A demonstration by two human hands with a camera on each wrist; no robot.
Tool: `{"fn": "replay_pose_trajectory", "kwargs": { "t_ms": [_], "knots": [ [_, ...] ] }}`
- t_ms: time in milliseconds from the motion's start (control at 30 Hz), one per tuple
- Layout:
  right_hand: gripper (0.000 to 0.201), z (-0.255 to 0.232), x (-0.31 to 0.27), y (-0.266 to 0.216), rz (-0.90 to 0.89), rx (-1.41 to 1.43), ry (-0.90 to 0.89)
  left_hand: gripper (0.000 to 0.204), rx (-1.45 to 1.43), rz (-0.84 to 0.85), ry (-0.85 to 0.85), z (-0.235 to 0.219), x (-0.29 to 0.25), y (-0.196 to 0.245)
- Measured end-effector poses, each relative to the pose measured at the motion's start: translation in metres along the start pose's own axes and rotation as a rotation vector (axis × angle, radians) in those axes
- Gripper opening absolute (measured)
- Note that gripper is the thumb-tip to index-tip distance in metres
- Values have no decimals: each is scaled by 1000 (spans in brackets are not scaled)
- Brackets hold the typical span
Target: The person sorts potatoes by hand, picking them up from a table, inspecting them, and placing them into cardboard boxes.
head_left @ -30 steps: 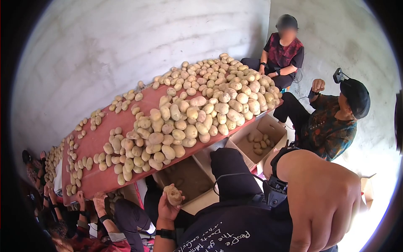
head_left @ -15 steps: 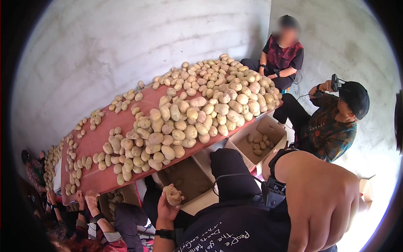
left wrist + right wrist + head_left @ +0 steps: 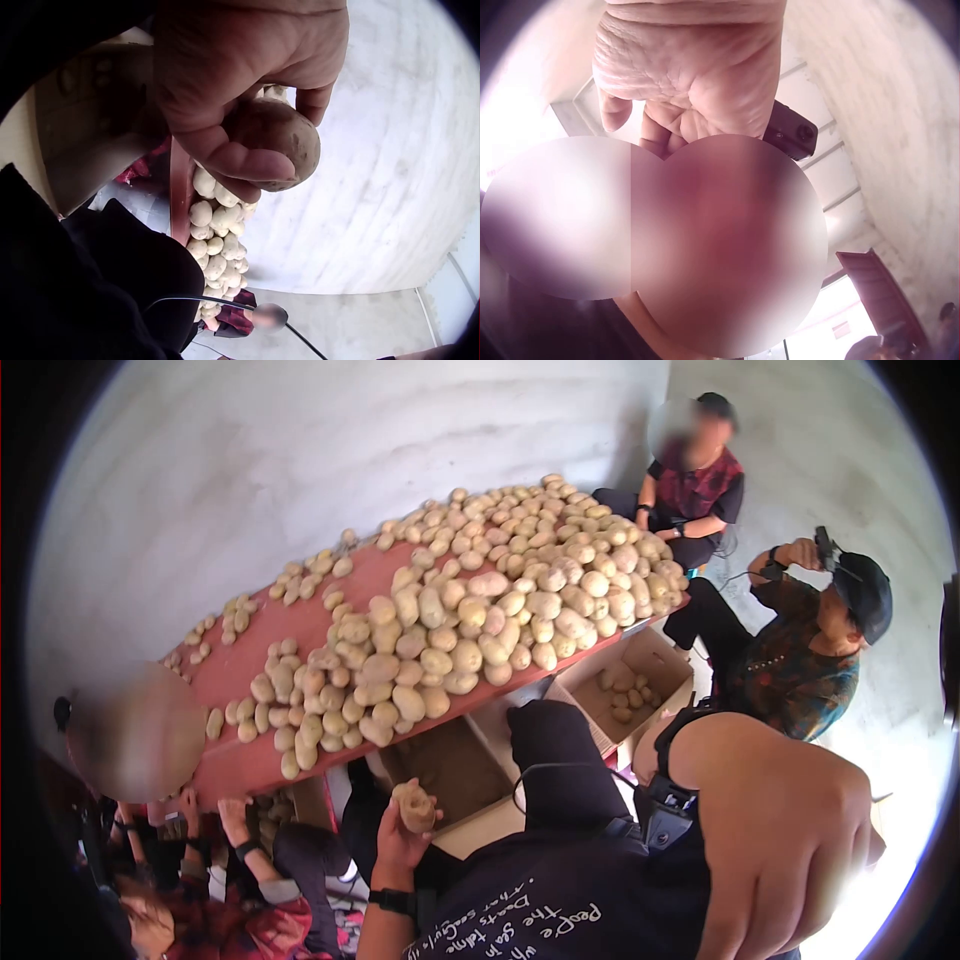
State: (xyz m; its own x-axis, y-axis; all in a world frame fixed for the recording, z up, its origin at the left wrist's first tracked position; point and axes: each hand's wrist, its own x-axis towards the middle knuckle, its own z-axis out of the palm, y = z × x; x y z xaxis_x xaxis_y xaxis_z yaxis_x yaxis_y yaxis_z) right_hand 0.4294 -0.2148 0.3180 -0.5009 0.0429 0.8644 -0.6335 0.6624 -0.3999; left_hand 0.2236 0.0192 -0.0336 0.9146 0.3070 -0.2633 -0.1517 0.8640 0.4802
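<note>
My left hand holds a brown potato over my lap. Close up in the left wrist view, the thumb and fingers of that hand wrap round the potato, whose skin shows dents. My right hand is raised close before the head camera, its back turned to the lens and its fingers bent down. From below, in the right wrist view, the palm of the right hand shows curled fingers and a thumb standing apart. A black camera device sits just behind it; a blurred patch covers what lies beneath.
A long red table carries heaped potatoes. Cardboard boxes stand below its edge, one with several potatoes. One person sits at the far end; another sits at right, hand on a head device. More people are at left.
The head view has shifted, moving the table and people slightly right. The person at right has raised a hand to the device at their cap. My left hand still holds the potato.
</note>
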Motion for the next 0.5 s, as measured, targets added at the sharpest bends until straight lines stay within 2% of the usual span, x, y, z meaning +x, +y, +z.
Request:
{"fn": "replay_pose_trajectory", "kwargs": {
  "t_ms": [67,100,167,300,367,467,500],
  "knots": [
    [51,-11,-4,6,-16,51,-55,52,-8,25,22,-6,-12,-3],
    [39,-16,-4,-5,8,115,15,52,14,17,15,-4,-5,0],
    [36,-25,-17,-7,-70,42,153,51,66,11,10,-1,6,5],
    [33,-62,-52,18,-216,35,550,49,41,21,45,5,9,12],
    [39,-95,-86,24,-175,61,660,49,43,42,27,4,12,17],
    [53,-138,-138,78,-99,64,761,49,31,60,47,3,17,21],
    [53,-139,-146,102,-24,0,859,46,-18,57,39,-3,19,22]
  ]
}}
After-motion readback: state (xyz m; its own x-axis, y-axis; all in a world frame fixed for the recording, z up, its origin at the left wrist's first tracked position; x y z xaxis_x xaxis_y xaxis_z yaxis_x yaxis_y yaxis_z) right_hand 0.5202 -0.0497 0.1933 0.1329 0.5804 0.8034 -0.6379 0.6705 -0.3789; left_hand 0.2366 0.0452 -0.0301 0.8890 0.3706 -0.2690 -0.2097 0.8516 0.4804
